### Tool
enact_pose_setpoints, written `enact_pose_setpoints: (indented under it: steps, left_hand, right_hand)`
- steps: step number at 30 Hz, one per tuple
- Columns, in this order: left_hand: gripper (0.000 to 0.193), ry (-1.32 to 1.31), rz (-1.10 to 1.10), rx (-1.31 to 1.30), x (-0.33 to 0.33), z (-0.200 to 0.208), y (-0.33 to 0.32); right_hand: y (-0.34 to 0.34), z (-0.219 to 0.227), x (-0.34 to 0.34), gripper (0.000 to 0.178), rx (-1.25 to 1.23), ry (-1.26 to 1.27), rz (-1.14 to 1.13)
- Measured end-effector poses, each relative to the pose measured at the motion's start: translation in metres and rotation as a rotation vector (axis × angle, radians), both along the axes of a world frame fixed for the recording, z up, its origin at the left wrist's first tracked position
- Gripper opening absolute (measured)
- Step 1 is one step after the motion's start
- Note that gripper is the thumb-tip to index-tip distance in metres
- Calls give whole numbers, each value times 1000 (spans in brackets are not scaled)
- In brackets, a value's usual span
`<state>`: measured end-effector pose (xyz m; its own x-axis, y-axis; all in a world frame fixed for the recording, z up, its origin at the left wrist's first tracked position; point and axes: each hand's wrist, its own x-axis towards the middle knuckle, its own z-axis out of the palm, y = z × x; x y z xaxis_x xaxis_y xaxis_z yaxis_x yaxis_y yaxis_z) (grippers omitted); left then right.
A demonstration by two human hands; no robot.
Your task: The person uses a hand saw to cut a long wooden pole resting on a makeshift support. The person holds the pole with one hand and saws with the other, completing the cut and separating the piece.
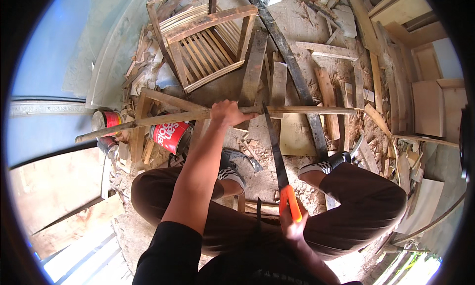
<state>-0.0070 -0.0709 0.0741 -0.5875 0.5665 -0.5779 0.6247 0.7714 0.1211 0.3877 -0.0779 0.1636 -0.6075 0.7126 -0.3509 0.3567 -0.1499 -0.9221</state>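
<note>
My left hand (227, 113) grips a long, thin wooden stick (307, 109) that lies across in front of me, resting on a rough wooden frame (141, 121). My right hand (293, 224) holds a handsaw by its orange handle (291, 202). Its dark blade (274, 146) runs up and away from me and meets the stick just right of my left hand. My legs in brown trousers are spread on either side, and my checkered shoes rest on the dusty ground.
A slatted wooden chair frame (205, 42) lies ahead. Two red tins (170, 135) (106, 120) sit at the left. Planks, offcuts and shavings litter the ground, with a long dark beam (289, 62) and stacked boards (430, 107) to the right.
</note>
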Motion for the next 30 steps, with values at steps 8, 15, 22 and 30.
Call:
enact_pose_setpoints:
  steps: [8,15,22,30]
  left_hand:
    - [113,-19,10,18,3,5,-7]
    - [112,6,29,6,5,5,0]
    - [111,-35,29,-10,5,12,-3]
    - [104,3,23,55,9,11,1]
  right_hand:
    - [12,-43,-55,35,90,21,15]
    - [9,-8,-27,36,100,-2,39]
    - [18,-33,-48,19,12,-4,1]
    - [16,-18,-60,38,155,-54,-6]
